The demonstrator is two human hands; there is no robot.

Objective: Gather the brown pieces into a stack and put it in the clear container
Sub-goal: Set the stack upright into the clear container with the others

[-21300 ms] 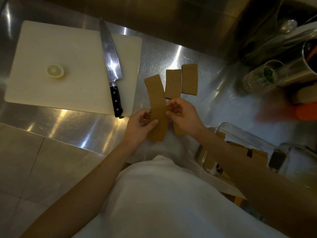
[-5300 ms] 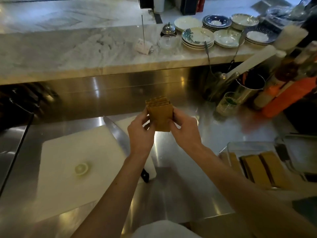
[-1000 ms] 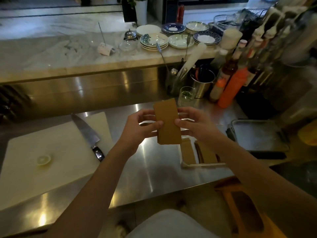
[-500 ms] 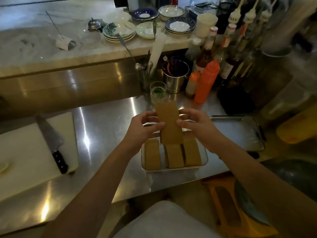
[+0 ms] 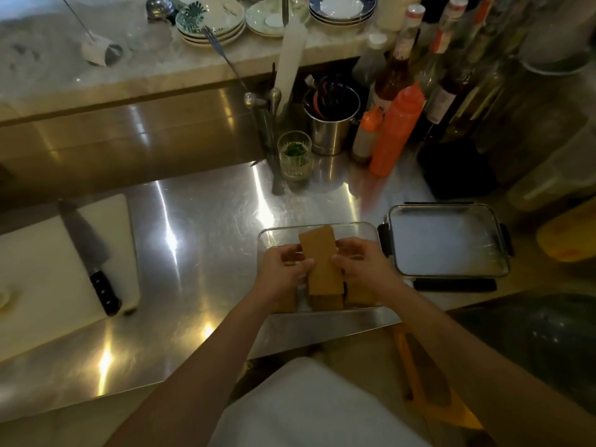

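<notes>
We grip the brown stack [image 5: 321, 262] between our left hand [image 5: 283, 272] and right hand [image 5: 362, 264], over the clear container [image 5: 364, 232] (other brown pieces [image 5: 325, 303] inside) on the steel tabletop [image 5: 200, 240]

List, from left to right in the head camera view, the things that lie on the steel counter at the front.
Cutting board → knife → clear container, with the brown stack held over it by both hands → container lid.
</notes>
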